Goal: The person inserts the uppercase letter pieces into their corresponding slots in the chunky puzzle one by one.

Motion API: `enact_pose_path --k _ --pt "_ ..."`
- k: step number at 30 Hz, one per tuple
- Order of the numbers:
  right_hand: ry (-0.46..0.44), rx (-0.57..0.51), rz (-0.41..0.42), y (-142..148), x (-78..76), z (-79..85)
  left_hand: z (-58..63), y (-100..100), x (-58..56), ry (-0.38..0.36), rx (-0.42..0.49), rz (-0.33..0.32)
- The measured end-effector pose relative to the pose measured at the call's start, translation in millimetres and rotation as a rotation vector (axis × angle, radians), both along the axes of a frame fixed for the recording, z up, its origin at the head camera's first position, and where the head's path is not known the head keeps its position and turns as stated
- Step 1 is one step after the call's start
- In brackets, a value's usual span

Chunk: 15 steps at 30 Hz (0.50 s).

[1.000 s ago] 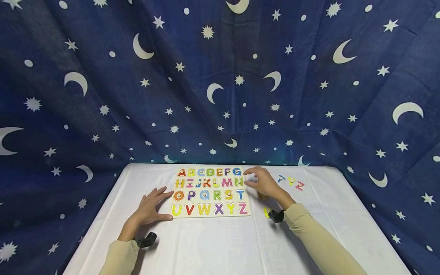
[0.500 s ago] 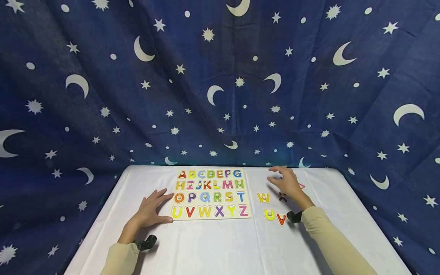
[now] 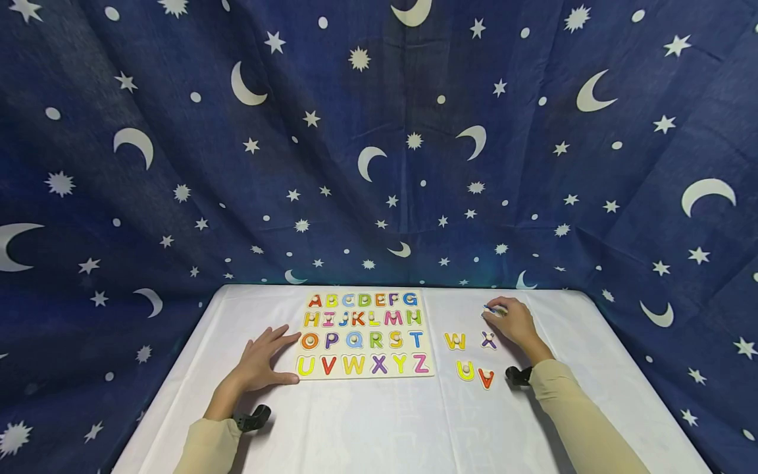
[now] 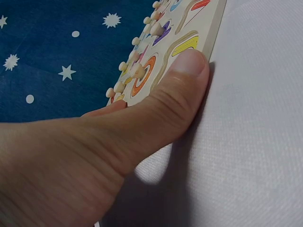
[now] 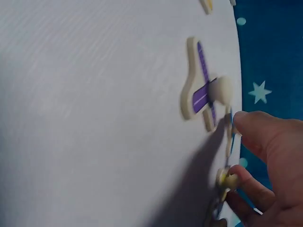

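Note:
My left hand (image 3: 262, 359) lies at the left edge of a wooden alphabet puzzle board (image 3: 429, 349). Its thumb (image 4: 165, 104) rests on the board's near corner in the left wrist view. At the table's right, my right hand (image 3: 516, 324) pinches a blue letter T piece (image 3: 490, 309) between thumb and forefinger, though the contact is partly hidden. A yellow piece with a knob (image 5: 224, 179) is partly hidden by the fingers. Closer to me lie a purple X (image 3: 488, 340), a yellow W (image 3: 455, 341), a yellow U (image 3: 465, 370) and a red upside-down V (image 3: 485, 378).
Knobbed letters fill most of the board's upper rows; the T slot and bottom row show printed letters without knobs. A white cloth covers the table (image 3: 367, 428). Behind its far edge hangs a dark blue curtain (image 3: 331, 171) with moons and stars.
My right hand has moved right from the board to the blue T, and its fingers have come together there. W, U, V and X are uncovered. The left hand stays in place.

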State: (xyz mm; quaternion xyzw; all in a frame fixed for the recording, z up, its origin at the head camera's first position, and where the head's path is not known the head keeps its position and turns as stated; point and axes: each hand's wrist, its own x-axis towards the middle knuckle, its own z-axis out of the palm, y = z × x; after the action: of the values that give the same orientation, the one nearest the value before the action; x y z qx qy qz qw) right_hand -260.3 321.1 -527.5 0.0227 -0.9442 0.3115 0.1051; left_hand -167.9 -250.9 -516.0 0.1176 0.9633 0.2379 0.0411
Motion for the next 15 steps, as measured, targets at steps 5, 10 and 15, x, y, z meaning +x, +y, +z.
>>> enact_pose_path --k 5,10,15 --pt "-0.006 0.018 -0.038 2.3 0.7 -3.4 0.8 -0.1 -0.2 0.006 0.0 -0.001" --pt "-0.033 0.036 -0.076 1.3 0.2 -4.8 -0.9 -0.2 -1.4 -0.004 -0.006 0.0" --pt "-0.039 0.042 -0.1 -0.4 -0.7 -5.8 -1.7 -0.7 -1.8 -0.006 -0.006 -0.001"
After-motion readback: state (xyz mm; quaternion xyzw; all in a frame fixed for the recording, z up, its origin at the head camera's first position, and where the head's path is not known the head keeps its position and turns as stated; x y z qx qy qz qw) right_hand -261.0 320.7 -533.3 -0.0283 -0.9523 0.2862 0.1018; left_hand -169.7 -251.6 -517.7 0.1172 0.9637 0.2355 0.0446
